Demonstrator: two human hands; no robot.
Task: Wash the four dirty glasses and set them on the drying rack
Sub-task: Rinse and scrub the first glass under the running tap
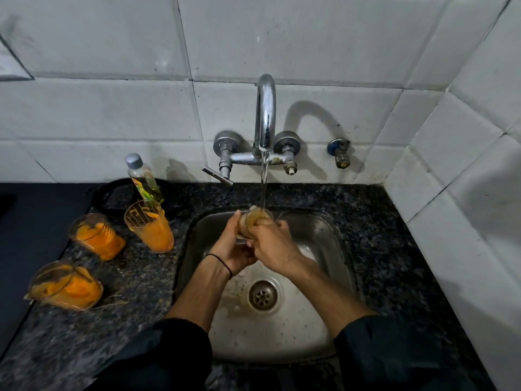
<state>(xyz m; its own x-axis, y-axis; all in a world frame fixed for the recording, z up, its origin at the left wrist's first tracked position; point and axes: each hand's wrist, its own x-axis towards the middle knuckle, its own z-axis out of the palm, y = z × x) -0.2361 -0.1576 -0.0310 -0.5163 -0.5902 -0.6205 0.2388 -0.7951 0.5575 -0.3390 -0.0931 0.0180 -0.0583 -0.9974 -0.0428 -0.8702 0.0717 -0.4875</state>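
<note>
Over the steel sink (335,249) I hold one glass (258,217) under the running tap (265,114); water streams into its mouth and cloudy yellowish liquid fills it. My left hand (234,246) grips the glass from the left and below. My right hand (272,244) wraps round it from the right. Three dirty glasses smeared with orange residue stand on the dark granite counter to the left: one near the sink (150,225), one further left (95,235), one nearest me (63,285).
A bottle of yellow-green liquid with a grey cap (142,179) stands behind the glasses by the wall. The tap lever (217,174) juts left. The sink drain (262,294) lies below my wrists. White tiled walls close the back and right. No drying rack is in view.
</note>
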